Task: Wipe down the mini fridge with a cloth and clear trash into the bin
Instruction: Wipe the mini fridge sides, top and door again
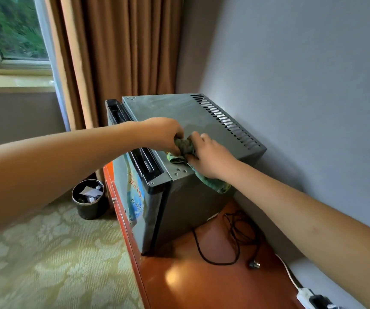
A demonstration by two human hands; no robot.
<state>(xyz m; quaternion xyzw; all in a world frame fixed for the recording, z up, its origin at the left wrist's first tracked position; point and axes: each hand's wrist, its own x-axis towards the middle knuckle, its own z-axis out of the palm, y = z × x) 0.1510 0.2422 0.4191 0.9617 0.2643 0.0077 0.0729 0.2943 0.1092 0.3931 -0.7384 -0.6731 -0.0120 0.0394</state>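
head view: bin (88, 200) holds paper and small bottles.

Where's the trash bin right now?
In the head view, the bin stands on the carpet at lower left, beside the cabinet's far end, below the curtain.

A red-brown wooden worktop (201, 284) runs along a grey wall (302, 74). On it lies a black cord (235, 233) in loose loops, its plug (254, 264) lying free on the wood. Near the right edge a white cable (288, 275) leads to a white power strip (308, 297). Brown curtains (117, 52) hang beside a window (12, 30) with a pale sill (14, 82). The floor carries a pale floral carpet (52, 264).
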